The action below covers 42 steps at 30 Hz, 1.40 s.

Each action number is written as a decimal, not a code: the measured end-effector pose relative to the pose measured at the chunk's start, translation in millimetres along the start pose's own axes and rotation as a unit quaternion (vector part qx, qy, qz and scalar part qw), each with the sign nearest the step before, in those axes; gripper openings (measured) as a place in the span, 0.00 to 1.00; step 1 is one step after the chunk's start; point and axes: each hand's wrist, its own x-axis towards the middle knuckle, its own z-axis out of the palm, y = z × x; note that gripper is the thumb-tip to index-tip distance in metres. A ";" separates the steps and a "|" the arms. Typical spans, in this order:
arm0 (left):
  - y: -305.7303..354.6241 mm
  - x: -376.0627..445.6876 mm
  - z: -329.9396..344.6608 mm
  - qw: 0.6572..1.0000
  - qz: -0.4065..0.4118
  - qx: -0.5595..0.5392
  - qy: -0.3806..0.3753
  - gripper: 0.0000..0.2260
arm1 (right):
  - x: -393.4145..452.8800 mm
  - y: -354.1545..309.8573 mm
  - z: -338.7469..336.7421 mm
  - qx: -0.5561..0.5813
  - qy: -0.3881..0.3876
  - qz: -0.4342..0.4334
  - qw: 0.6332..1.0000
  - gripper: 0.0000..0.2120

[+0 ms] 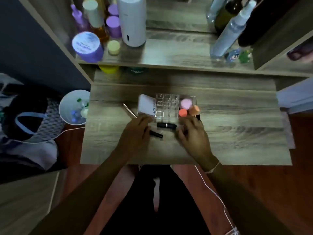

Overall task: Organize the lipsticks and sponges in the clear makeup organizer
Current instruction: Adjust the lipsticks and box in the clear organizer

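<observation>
The clear makeup organizer [166, 106] stands mid-table, its grid cells look empty. A white tube [147, 104] leans in its left side. On its right side sit a pink sponge [186, 103], a red-orange sponge [183, 112] and a peach sponge [194, 110]. A black lipstick [166, 125] lies on the table just in front of the organizer. My left hand [136, 133] rests left of it, fingers curled over a thin black lipstick [156, 134]. My right hand [193, 135] hovers right of the black lipstick, fingers curled; whether it holds anything is blurred.
A thin metallic stick [129, 110] lies left of the organizer. The shelf behind holds purple jars [87, 46], a white cylinder [131, 21] and spray bottles [228, 31]. A white bin [74, 107] stands by the table's left edge. A white cable [211, 189] runs near my legs.
</observation>
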 end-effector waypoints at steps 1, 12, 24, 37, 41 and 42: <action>-0.4 2.1 3.7 1.000 0.001 0.006 -0.002 0.15 | 0.4 2.2 4.9 0.001 -0.002 0.001 1.000 0.16; 34.4 21.9 40.8 0.981 0.115 0.158 -0.012 0.13 | -31.4 20.6 23.4 0.046 -0.042 0.177 0.982 0.18; 30.9 33.4 52.2 0.979 0.082 0.184 -0.022 0.12 | -25.3 28.6 9.4 0.145 -0.032 0.207 0.967 0.04; 20.3 94.4 -9.3 0.976 -0.048 -0.124 0.170 0.11 | 62.8 -32.6 0.7 0.353 0.009 0.159 0.922 0.10; 17.5 109.4 -10.9 0.986 -0.036 -0.108 0.124 0.13 | 90.0 -36.0 8.9 0.322 0.056 0.176 0.929 0.12; 17.0 110.9 -10.4 0.987 -0.034 -0.106 0.117 0.13 | 93.5 -35.8 11.1 0.302 0.063 0.173 0.935 0.13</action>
